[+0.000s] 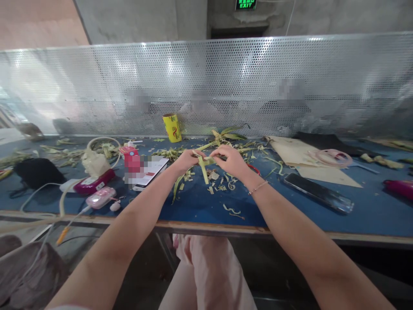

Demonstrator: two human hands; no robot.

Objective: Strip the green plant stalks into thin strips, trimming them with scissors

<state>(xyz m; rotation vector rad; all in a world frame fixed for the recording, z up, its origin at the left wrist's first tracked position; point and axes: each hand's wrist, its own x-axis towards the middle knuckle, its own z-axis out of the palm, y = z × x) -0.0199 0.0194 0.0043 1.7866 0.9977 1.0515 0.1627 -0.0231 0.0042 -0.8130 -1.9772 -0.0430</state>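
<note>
Over the blue tabletop (pixel 190 211), both my hands meet on a pale green leaf strip (pixel 204 170), one end of which hangs down between them. My left hand (pixel 189 160) pinches it from the left with closed fingers. From the other side my right hand (pixel 229 159) holds it between thumb and fingertips, the remaining fingers curled. Below lie small leaf scraps (pixel 222 183) and curled shreds. Just behind my hands rests a bundle of green leaves (pixel 227 134). A red handle-like loop (pixel 254 168) shows partly beside my right wrist.
A perforated metal screen (pixel 226 82) closes off the back. A yellow can (pixel 172 128) stands before it. On the left are a red box (pixel 130 159), a purple power block (pixel 95 181) and cables. At right lie a black phone (pixel 318 193) and brown paper (pixel 290 150).
</note>
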